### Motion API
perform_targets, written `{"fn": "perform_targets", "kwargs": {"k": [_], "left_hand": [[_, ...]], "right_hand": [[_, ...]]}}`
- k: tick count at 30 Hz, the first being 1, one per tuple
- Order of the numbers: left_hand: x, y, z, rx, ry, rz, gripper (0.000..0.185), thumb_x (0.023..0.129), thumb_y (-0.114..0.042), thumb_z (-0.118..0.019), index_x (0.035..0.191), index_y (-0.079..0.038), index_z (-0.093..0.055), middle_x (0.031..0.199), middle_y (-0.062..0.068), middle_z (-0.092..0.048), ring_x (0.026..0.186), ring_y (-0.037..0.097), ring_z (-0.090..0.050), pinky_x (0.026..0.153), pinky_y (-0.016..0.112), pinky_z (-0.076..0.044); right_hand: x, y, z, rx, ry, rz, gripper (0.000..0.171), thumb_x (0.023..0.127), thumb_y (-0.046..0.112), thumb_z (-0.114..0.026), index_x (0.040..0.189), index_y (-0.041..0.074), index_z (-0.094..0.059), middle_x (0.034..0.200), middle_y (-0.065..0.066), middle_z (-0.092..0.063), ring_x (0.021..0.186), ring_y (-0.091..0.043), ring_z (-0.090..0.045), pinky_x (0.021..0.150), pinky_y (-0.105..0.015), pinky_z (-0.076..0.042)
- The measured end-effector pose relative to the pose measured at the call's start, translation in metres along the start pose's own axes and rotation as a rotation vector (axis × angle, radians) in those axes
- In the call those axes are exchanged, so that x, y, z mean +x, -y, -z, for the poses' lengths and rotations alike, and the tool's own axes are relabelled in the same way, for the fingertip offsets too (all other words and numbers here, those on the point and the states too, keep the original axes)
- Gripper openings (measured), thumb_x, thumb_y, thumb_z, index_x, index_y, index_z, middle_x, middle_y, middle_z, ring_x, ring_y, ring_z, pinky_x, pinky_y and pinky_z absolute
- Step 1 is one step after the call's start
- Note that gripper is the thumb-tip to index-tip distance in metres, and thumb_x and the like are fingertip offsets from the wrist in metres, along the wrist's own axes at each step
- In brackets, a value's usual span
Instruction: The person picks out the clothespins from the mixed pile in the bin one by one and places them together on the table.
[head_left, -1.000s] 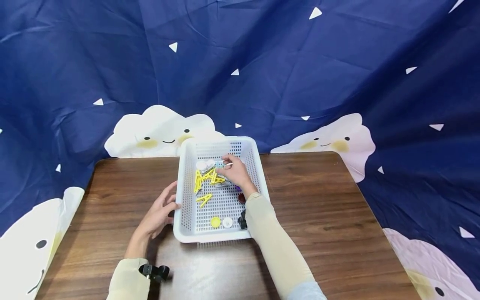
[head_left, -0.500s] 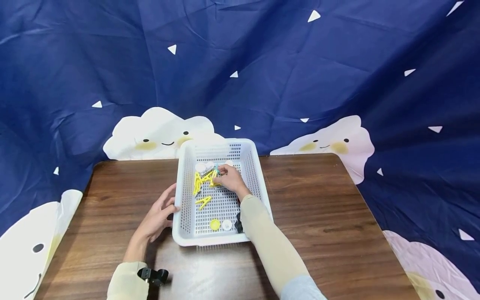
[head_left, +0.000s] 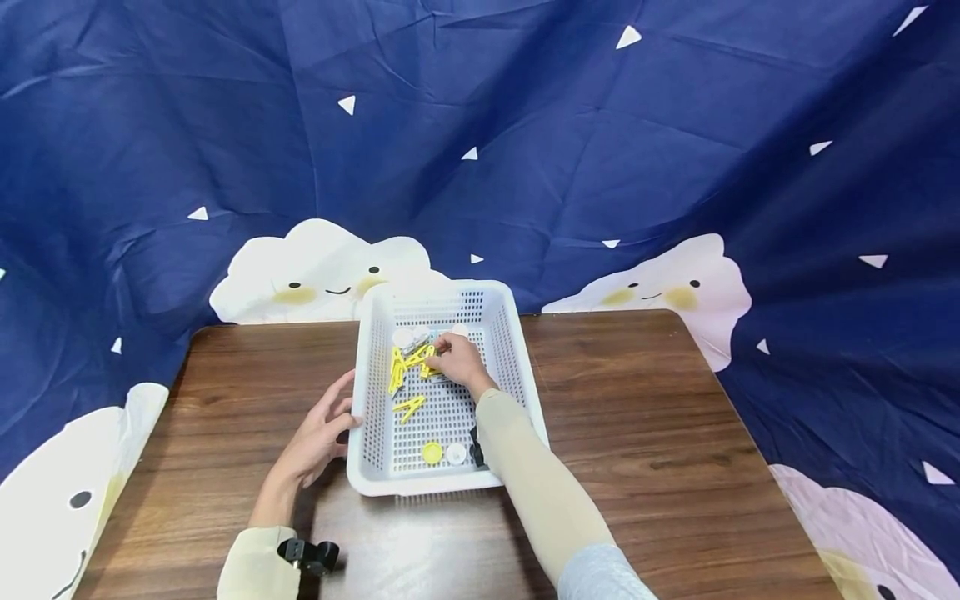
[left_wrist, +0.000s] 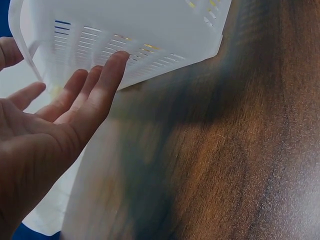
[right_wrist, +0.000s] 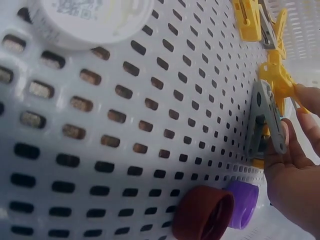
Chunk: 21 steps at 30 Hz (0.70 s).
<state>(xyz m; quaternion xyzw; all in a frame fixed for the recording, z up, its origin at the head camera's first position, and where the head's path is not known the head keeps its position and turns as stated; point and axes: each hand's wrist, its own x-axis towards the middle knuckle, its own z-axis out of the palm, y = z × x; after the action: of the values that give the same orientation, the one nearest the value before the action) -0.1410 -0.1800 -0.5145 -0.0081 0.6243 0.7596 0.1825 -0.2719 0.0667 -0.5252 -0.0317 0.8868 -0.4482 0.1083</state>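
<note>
My right hand [head_left: 461,362] is inside a white perforated basket [head_left: 360,433], its thumb and a finger pinching a yellow clothespin [right_wrist: 276,75]. A grey clothespin [right_wrist: 267,117] lies right against these fingers. More yellow clothespins [head_left: 396,371] are clustered to the left, and a single one [head_left: 408,408] lies apart, nearer the front. My left hand [head_left: 318,433] rests at the basket's left side, thumb by the rim. In the left wrist view its loosely spread fingers [left_wrist: 107,82] lie along the outer wall.
A yellow cap [head_left: 432,452] and a white cap [head_left: 456,453] lie near the basket's front. White round caps [head_left: 402,337] sit toward the back. A dark red cap [right_wrist: 202,212] and a purple cap [right_wrist: 243,202] show in the right wrist view. The basket stands on a brown wooden table [head_left: 637,417].
My right hand has moved slightly toward the front, down to the yellow clothespins. A white round piece seen at its fingers earlier now lies behind the hand. The left hand stays at the basket.
</note>
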Motion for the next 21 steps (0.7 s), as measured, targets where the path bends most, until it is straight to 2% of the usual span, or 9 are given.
{"fn": "perform_targets", "kwargs": {"k": [7, 15, 21], "left_hand": [[0.000, 0.000, 0.001, -0.005, 0.005, -0.012, 0.082, 0.093, 0.004, -0.048, 0.163, -0.023, -0.016, 0.151, 0.030, -0.037, 0.127, 0.046, -0.047, 0.082, 0.060, -0.054], [0.002, 0.000, 0.002, -0.007, 0.016, -0.036, 0.080, 0.093, 0.004, -0.049, 0.163, -0.022, -0.018, 0.149, 0.031, -0.039, 0.121, 0.040, -0.052, 0.081, 0.059, -0.054], [0.001, 0.002, 0.002, -0.029, 0.023, -0.038, 0.080, 0.094, 0.005, -0.049, 0.163, -0.022, -0.018, 0.150, 0.031, -0.038, 0.120, 0.038, -0.054, 0.080, 0.060, -0.054]], "right_hand": [[-0.001, 0.001, 0.003, 0.049, -0.026, -0.019, 0.013, 0.093, 0.020, -0.073, 0.100, 0.010, -0.068, 0.101, -0.005, -0.065, 0.089, -0.021, -0.058, 0.084, -0.040, -0.048], [0.000, 0.003, 0.006, 0.082, -0.051, -0.034, 0.013, 0.093, 0.020, -0.074, 0.098, 0.009, -0.070, 0.096, -0.003, -0.066, 0.084, -0.018, -0.058, 0.080, -0.035, -0.049], [0.000, 0.004, 0.011, 0.077, -0.055, 0.006, 0.014, 0.092, 0.021, -0.074, 0.097, 0.009, -0.071, 0.101, -0.006, -0.067, 0.088, -0.021, -0.060, 0.080, -0.037, -0.050]]}}
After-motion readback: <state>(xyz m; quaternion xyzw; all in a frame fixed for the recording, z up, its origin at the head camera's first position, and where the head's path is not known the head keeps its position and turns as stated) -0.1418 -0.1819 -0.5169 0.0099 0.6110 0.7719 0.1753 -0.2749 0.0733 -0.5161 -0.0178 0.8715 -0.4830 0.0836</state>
